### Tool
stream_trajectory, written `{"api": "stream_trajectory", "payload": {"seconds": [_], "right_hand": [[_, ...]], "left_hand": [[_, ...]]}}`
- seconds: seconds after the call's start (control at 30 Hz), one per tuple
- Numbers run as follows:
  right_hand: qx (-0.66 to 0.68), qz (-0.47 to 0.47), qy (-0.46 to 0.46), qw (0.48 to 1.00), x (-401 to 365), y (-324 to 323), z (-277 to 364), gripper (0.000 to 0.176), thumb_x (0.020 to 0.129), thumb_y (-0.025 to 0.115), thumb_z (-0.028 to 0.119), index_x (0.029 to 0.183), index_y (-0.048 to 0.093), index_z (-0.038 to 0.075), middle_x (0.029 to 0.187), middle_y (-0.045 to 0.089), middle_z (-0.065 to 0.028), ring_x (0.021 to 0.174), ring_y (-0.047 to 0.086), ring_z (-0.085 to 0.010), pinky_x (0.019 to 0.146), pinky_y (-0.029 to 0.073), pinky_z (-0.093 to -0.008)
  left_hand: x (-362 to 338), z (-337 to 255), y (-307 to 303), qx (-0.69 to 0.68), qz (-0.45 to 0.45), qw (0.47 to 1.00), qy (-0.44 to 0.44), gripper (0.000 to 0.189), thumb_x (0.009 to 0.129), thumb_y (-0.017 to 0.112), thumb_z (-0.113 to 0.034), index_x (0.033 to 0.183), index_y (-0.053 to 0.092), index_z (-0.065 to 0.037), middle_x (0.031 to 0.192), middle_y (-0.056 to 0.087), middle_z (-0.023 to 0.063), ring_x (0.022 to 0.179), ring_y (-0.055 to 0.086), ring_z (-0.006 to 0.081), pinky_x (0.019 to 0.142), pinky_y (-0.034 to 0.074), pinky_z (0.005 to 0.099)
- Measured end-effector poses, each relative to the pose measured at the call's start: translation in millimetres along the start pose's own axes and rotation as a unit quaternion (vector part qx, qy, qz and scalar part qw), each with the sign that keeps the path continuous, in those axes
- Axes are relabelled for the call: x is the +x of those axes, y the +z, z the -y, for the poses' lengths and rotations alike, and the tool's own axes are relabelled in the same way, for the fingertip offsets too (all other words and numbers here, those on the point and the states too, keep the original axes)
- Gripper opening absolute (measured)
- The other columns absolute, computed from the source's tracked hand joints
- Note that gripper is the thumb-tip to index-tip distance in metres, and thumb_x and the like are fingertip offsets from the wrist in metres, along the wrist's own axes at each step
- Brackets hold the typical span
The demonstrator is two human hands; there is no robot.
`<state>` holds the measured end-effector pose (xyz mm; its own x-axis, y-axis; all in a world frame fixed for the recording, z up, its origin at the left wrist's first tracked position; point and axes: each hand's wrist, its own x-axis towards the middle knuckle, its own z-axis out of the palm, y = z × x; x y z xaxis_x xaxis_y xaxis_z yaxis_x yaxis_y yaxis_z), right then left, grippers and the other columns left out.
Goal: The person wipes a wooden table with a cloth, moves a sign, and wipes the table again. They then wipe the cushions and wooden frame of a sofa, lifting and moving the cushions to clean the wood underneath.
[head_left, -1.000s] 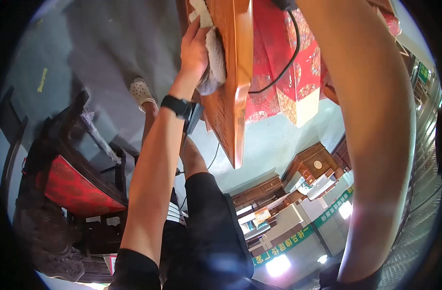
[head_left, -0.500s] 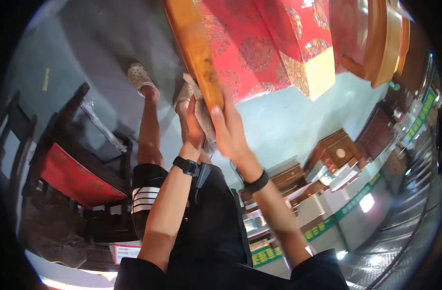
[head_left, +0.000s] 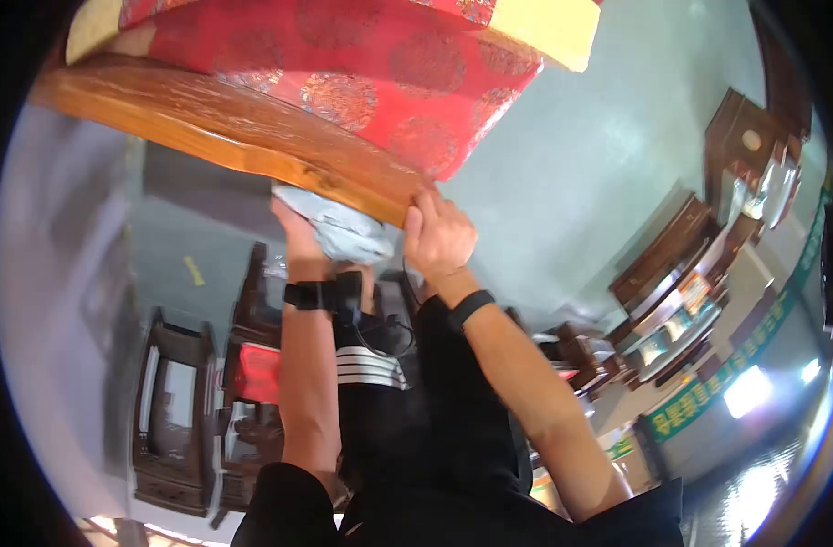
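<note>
A long orange-brown wooden board [head_left: 239, 137] runs from the upper left toward my hands. My left hand [head_left: 300, 235] is below its near edge, with a light grey cloth [head_left: 339, 228] bunched in it against the wood. Part of that hand is hidden behind the cloth. At the board's right end, my right hand [head_left: 442, 235] has its fingers curled over the corner and the thumb on the edge. Just beyond the board lies a red patterned fabric surface [head_left: 380, 59] with round motifs and yellow block-like ends [head_left: 549, 27].
Dark wooden chairs [head_left: 175, 410] stand at the lower left, near a red cushion [head_left: 258, 372]. Brown wooden cabinets [head_left: 663, 246] are at the right, by a green banner with yellow characters [head_left: 699, 392]. Grey floor [head_left: 562, 182] shows between.
The view has turned, so the board now lies more crosswise. My right hand has come to the board's end corner; the left hand with the cloth is now further left along its underside.
</note>
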<state>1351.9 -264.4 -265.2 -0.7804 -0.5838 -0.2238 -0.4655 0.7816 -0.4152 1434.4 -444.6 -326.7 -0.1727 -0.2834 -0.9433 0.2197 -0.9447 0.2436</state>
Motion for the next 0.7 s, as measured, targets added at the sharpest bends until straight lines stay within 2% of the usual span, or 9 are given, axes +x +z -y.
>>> {"api": "stream_trajectory", "payload": {"seconds": [0.03,0.1,0.3,0.4,0.47,0.5,0.6,0.67,0.7], "right_hand": [[0.001,-0.016,-0.003,1.000,1,1,0,0.016,0.097,0.057,0.023,0.099,0.067,0.011,0.094,0.070,-0.0087,0.077,0.066,-0.0332,0.067,0.052,-0.0479],[0.005,-0.024,0.010,1.000,1,1,-3,0.016,0.096,0.058,0.024,0.097,0.067,0.011,0.095,0.070,-0.0077,0.079,0.066,-0.0326,0.067,0.052,-0.0474],[-0.032,-0.027,0.050,0.998,-7,8,0,0.021,0.093,0.064,0.033,0.087,0.064,0.014,0.089,0.067,-0.0022,0.087,0.068,-0.0256,0.068,0.055,-0.0431],[-0.029,-0.027,0.059,0.997,-5,11,-2,0.023,0.092,0.065,0.037,0.087,0.064,0.014,0.090,0.068,-0.0010,0.087,0.068,-0.0240,0.068,0.056,-0.0429],[-0.019,-0.045,0.052,0.997,-5,10,-1,0.022,0.090,0.066,0.036,0.087,0.064,0.014,0.091,0.069,-0.0011,0.089,0.069,-0.0246,0.068,0.057,-0.0426],[-0.008,-0.027,0.046,0.999,-5,6,-3,0.021,0.088,0.068,0.034,0.089,0.065,0.014,0.093,0.069,-0.0021,0.090,0.069,-0.0252,0.069,0.057,-0.0425],[-0.032,0.004,0.050,0.998,-3,3,-1,0.021,0.087,0.069,0.033,0.090,0.065,0.013,0.095,0.069,-0.0031,0.091,0.069,-0.0257,0.070,0.057,-0.0422],[-0.023,-0.022,0.038,0.999,-1,-1,0,0.022,0.087,0.068,0.032,0.094,0.066,0.012,0.097,0.069,-0.0041,0.091,0.069,-0.0262,0.071,0.056,-0.0427],[-0.028,-0.030,0.034,0.999,-1,0,0,0.022,0.086,0.068,0.032,0.096,0.067,0.012,0.099,0.070,-0.0041,0.092,0.069,-0.0265,0.072,0.056,-0.0428]], "left_hand": [[-3,-31,-5,0.032,0.095,0.992,0.076,0.053,0.109,0.039,-0.048,0.137,0.060,-0.008,0.132,0.065,0.0092,0.119,0.063,0.0282,0.103,0.053,0.0435],[20,-101,-9,0.247,0.078,0.933,0.250,0.052,0.109,0.039,-0.048,0.135,0.061,-0.009,0.131,0.065,0.0079,0.118,0.062,0.0260,0.102,0.053,0.0421],[45,-283,50,0.245,0.112,0.907,0.323,0.044,0.105,0.043,-0.043,0.112,0.066,-0.007,0.106,0.068,0.0087,0.098,0.067,0.0251,0.090,0.055,0.0408],[48,-310,95,0.292,0.002,0.886,0.361,0.038,0.099,0.053,-0.038,0.108,0.064,-0.003,0.098,0.069,0.0121,0.091,0.068,0.0274,0.085,0.057,0.0440],[38,-299,124,0.507,-0.182,0.684,0.491,0.038,0.094,0.063,-0.031,0.109,0.063,0.003,0.090,0.068,0.0150,0.083,0.069,0.0292,0.080,0.057,0.0482],[46,-310,126,0.555,-0.245,0.580,0.544,0.044,0.092,0.065,-0.027,0.117,0.060,0.009,0.100,0.070,0.0209,0.086,0.072,0.0338,0.082,0.058,0.0503],[41,-343,140,0.597,-0.273,0.546,0.520,0.052,0.092,0.064,-0.027,0.124,0.057,0.013,0.113,0.069,0.0278,0.092,0.073,0.0395,0.085,0.059,0.0512],[55,-385,154,0.609,-0.269,0.575,0.475,0.060,0.091,0.064,-0.027,0.129,0.052,0.018,0.127,0.065,0.0330,0.098,0.074,0.0433,0.087,0.060,0.0510],[76,-421,145,0.649,-0.303,0.501,0.487,0.058,0.092,0.062,-0.027,0.127,0.054,0.018,0.125,0.066,0.0331,0.096,0.074,0.0431,0.084,0.060,0.0507]]}}
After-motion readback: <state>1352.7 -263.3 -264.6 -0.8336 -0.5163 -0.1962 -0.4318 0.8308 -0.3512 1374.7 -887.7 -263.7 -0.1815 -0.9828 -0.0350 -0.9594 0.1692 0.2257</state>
